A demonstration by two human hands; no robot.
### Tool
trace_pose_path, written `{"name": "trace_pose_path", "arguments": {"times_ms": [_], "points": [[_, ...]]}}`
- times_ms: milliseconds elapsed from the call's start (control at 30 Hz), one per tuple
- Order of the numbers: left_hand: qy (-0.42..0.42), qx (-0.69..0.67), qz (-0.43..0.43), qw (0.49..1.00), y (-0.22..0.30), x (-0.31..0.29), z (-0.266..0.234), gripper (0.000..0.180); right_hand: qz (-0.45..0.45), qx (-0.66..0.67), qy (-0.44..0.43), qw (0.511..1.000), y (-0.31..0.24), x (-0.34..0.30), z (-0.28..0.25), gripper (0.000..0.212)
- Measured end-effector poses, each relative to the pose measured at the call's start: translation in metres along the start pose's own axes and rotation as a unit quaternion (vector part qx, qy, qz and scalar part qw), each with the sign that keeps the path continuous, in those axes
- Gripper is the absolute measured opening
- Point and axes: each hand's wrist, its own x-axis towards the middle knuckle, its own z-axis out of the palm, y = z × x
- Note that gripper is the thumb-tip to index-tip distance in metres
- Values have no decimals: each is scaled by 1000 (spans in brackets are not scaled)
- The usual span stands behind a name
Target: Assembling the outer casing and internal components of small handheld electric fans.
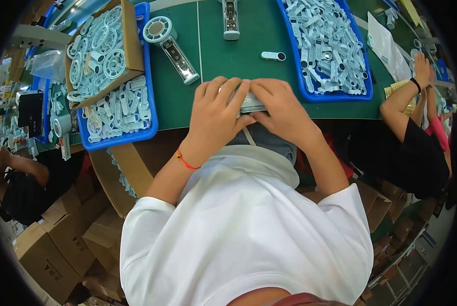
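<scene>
At the table's near edge, both my hands are closed on a pale device housing, most of which is hidden under the fingers. My left hand, with a red cord at the wrist, wraps its left side. The right hand grips the opposite side, and the fingertips of both hands meet over the top. Beyond them lies a small pale oblong cover with a dark round spot. To the left is a round-headed pale device, its handle open on the inner parts. Another open handle lies at the far middle.
On the right, a blue tray is heaped with small pale covers. A blue bin on the left holds pale parts, with a cardboard box of rings on it. Co-workers sit on both sides; one arm rests at right. Cartons stand below left.
</scene>
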Motion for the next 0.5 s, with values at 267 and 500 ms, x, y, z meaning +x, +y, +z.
{"name": "trace_pose_path", "arguments": {"times_ms": [267,500], "points": [[-41,88,-20,995,11,5,-3,51,29,6,12,999,3,-11,-5,56],[-24,66,1,998,8,5,4,49,-1,3,64,998,10,-17,5,57]]}}
